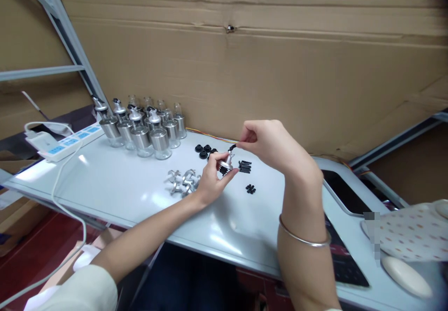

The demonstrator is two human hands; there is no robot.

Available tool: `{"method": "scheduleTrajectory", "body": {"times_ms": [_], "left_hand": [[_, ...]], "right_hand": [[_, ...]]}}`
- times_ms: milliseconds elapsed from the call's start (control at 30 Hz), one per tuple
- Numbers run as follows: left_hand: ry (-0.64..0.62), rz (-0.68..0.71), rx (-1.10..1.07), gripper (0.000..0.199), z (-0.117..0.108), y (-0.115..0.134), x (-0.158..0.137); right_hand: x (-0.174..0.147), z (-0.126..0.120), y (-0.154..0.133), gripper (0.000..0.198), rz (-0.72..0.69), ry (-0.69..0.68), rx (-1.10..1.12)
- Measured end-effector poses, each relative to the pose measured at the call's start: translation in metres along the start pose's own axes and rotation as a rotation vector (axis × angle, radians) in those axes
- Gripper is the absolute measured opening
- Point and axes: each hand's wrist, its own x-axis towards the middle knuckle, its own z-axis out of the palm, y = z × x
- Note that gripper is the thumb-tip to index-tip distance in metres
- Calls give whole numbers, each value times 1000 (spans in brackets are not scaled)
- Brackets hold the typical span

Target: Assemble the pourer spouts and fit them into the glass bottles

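My left hand (214,180) grips a silver pourer top (227,164) with a black ribbed base, tilted above the table. Thumb and finger of my right hand (264,140) pinch a small black flap (232,147) at the tip of the pourer's spout. Just beyond the pourer lie several thin black strips (245,166). Nearer to me sits a little cluster of small black pieces (250,189). Black round stoppers (203,154) are grouped behind my left hand, which partly hides them. Several silver pourer tops (182,182) lie to its left.
Glass bottles with steel bands (141,140) stand at the back left, the front ones with pourers fitted. A power strip (72,140) with a white cable lies at the left edge. On the right are a tablet (345,192), a keyboard (346,259) and a white mouse (406,276). Cardboard (245,77) walls the back.
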Motion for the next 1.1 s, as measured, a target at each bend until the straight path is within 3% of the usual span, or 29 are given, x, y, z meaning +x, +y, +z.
{"method": "scheduleTrajectory", "body": {"times_ms": [167,333,533,667,933,1100], "left_hand": [[-30,108,56,33,-1,0,1],[-30,117,129,28,-2,-1,3],[12,172,160,29,-1,-3,2],[29,215,149,30,0,-2,2],[-44,138,-7,23,1,-3,2],[-18,106,-36,28,0,-7,2]], "right_hand": [[1,3,-3,23,6,-47,-12],[0,2,-7,20,-22,-163,12],[-1,3,-5,20,-14,-44,-20],[1,5,-2,19,-6,-82,-58],[-1,4,-7,17,-28,-146,-41],[1,8,-6,13,-25,-77,-26]]}}
